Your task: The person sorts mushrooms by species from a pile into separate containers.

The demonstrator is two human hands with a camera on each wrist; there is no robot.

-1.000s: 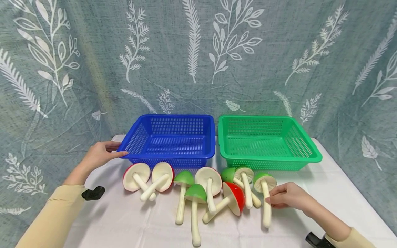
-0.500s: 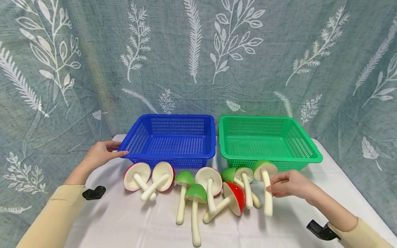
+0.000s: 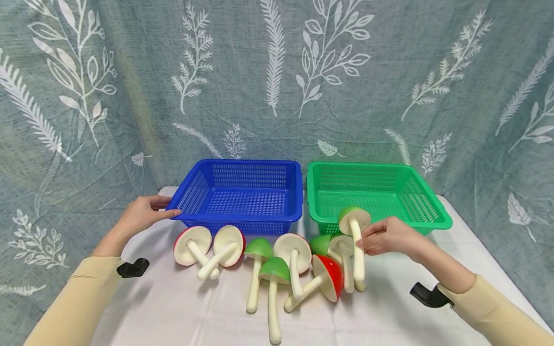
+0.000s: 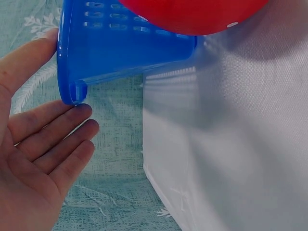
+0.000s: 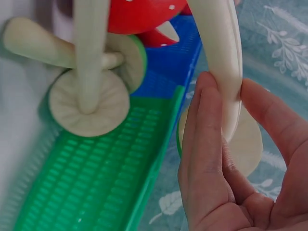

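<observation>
My right hand (image 3: 391, 235) pinches the pale stem of a green-capped toy mushroom (image 3: 355, 222) between thumb and fingers. The mushroom hangs cap up at the front rim of the green basket (image 3: 389, 224), partly covering another green-capped mushroom (image 3: 343, 246). In the right wrist view its stem (image 5: 222, 45) runs between the fingertips. My left hand (image 3: 144, 214) holds the left front corner of the blue basket (image 3: 238, 219), thumb on the rim and fingers outside it. In the left wrist view a red cap with white spots (image 4: 202, 14) shows beside this basket.
Several toy mushrooms lie before the baskets on the white cloth (image 3: 173, 307): red-capped ones, such as a spotted one (image 3: 332, 278), and green-capped ones, such as the frontmost (image 3: 275, 270). A patterned grey-green curtain (image 3: 242, 96) hangs close behind the baskets.
My right hand has lifted the green-capped mushroom off the cloth and carried it up and leftward to the green basket's front rim. The left hand keeps its place at the blue basket.
</observation>
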